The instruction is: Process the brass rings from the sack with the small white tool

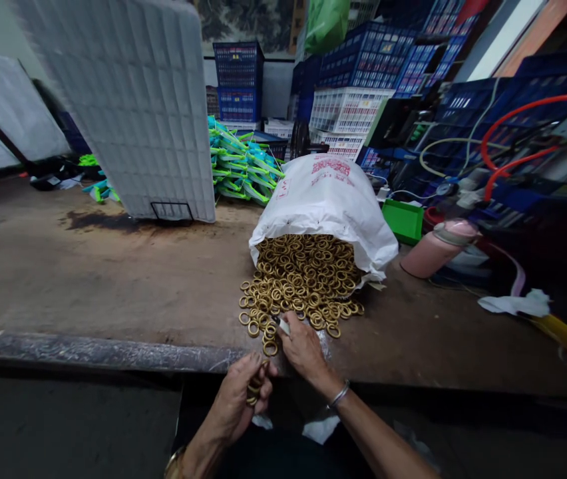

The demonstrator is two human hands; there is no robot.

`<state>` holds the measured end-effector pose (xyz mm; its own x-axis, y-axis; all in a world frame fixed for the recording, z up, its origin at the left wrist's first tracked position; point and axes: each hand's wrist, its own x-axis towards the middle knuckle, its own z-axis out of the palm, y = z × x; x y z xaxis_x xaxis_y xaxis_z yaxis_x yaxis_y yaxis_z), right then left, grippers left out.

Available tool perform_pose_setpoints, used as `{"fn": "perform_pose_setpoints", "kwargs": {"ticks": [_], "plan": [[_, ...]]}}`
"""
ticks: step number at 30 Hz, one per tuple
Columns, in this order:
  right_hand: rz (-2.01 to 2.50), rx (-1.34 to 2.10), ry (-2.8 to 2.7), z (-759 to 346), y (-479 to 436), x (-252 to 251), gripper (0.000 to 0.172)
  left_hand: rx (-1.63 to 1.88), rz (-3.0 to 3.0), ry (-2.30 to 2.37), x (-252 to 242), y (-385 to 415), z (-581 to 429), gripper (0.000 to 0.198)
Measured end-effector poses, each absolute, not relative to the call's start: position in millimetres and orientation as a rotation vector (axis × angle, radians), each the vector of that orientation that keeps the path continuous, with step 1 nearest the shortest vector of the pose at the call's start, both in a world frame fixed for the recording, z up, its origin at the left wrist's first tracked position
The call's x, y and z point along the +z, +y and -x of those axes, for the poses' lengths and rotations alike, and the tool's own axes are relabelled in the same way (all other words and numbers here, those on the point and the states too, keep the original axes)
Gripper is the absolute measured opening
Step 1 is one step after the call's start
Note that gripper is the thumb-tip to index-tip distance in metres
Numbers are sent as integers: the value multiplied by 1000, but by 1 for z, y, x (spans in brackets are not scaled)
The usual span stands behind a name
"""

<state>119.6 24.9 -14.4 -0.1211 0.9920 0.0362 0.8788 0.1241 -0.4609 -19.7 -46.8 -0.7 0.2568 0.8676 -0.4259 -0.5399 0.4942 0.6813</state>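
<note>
A white woven sack (331, 199) lies on its side on the brown worktable (114, 279), spilling a heap of brass rings (303, 279) toward the front edge. My left hand (238, 399) is closed around a small stack of brass rings (254, 389) just below the table edge. My right hand (303, 346) reaches to the near fringe of the heap, fingers pinched on a small white-tipped thing among the rings; a metal bangle sits on that wrist.
A large white grid panel (134, 106) stands upright at the back left. Green-blue plastic parts (241, 166) lie stacked behind the sack, with blue and white crates (348, 86) beyond. A pink bottle (438, 246), a green tray (403, 219) and red hoses (513, 133) crowd the right.
</note>
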Motion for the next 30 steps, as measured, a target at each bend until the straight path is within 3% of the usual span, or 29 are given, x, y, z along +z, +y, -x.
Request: {"fn": "perform_pose_setpoints", "kwargs": {"ticks": [8, 13, 21, 30], "plan": [[1841, 460, -2201, -107, 30, -8, 15, 997, -275, 725, -4, -35, 28, 22], [1710, 698, -1977, -114, 33, -11, 12, 1049, -232, 710, -7, -29, 27, 23], [1448, 1122, -1500, -122, 23, -16, 15, 1151, -478, 971, -2, -17, 14, 33], [1382, 1219, -1472, -122, 12, -2, 17, 1107, -784, 1174, -8, -14, -1, 33]]}}
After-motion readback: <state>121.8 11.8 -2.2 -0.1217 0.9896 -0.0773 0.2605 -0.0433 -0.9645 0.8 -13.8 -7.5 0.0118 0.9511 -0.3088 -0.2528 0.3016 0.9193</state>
